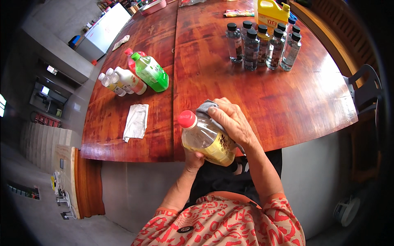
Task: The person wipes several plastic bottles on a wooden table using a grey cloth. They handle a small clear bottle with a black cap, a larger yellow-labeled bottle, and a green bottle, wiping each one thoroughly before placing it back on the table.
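A large clear plastic bottle (209,138) with a red cap and a yellow label is tilted in front of me, over the near edge of the table. My left hand (194,158) grips it from below; most of those fingers are hidden behind the bottle. In my right hand (232,118) is a grey cloth (206,108), pressed against the bottle's shoulder and side. Part of the cloth hangs down behind the bottle near my right wrist. On the table to the left lies a folded white cloth (136,121).
Left on the glossy wooden table (203,80) stand a green-capped bottle (152,72), a red-capped bottle (131,58) and several white-capped bottles (132,80). Several black-capped clear bottles (251,50) and a yellow jug (271,15) stand at the right back. A chair (364,89) is beyond the right edge.
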Action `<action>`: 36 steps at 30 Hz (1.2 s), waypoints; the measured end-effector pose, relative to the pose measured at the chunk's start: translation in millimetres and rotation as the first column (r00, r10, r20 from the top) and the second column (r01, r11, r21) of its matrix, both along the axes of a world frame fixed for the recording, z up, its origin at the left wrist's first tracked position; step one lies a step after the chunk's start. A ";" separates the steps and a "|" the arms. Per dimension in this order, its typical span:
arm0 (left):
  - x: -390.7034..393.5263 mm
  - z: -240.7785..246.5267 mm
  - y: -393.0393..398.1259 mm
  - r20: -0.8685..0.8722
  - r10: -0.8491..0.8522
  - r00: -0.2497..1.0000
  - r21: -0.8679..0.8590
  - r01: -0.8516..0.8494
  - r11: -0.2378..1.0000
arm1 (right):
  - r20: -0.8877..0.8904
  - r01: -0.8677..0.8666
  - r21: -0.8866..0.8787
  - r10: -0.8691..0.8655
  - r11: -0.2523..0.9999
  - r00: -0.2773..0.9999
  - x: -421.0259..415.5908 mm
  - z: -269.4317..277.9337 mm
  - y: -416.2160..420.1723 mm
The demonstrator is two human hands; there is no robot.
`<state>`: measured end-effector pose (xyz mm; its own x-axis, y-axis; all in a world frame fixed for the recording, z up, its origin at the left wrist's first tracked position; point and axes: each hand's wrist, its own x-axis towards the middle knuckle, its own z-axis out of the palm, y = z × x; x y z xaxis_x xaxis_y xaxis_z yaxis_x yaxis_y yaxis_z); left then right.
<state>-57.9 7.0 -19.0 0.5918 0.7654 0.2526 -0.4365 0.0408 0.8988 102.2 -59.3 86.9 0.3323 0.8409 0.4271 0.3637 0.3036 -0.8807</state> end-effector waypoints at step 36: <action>6.0 -9.1 14.3 -0.035 0.186 0.982 -0.079 -0.188 0.979 | 0.151 0.398 0.179 -0.425 0.900 0.893 -41.4 -67.9 -11.1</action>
<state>-51.8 21.3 -28.0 0.4424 0.8806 0.1700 -0.4184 0.0350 0.9076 60.8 -70.3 19.0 0.5410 0.5731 0.6156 0.6316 0.2064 -0.7473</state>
